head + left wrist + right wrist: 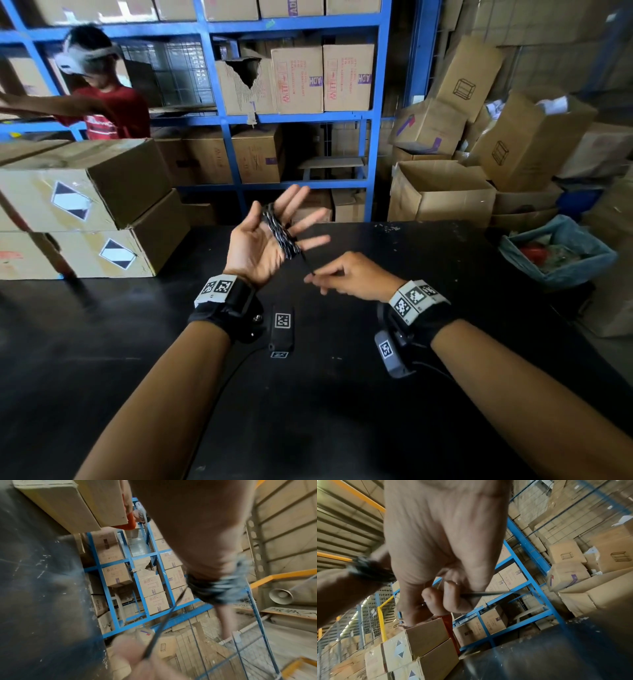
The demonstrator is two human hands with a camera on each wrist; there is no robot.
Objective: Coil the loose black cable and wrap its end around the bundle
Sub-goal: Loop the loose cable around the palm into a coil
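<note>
My left hand [260,240] is raised palm up over the black table [428,274], its fingers straight and spread. The black cable [281,233] is wound in several turns around those fingers; in the left wrist view the blurred coil [217,588] circles them. A short taut strand [307,262] runs from the coil down to my right hand [342,279], which pinches the cable end between thumb and fingertips. In the right wrist view the strand [484,593] passes through my curled fingers [462,599], and the coil [370,570] shows at the left.
Two stacked cardboard boxes [85,212] sit on the table's left. A small black tagged device [282,325] lies between my wrists. Blue shelving [222,120] with boxes stands behind, a person in a red shirt [113,109] at back left. Open boxes [442,195] and a blue-lined bin [555,253] stand right.
</note>
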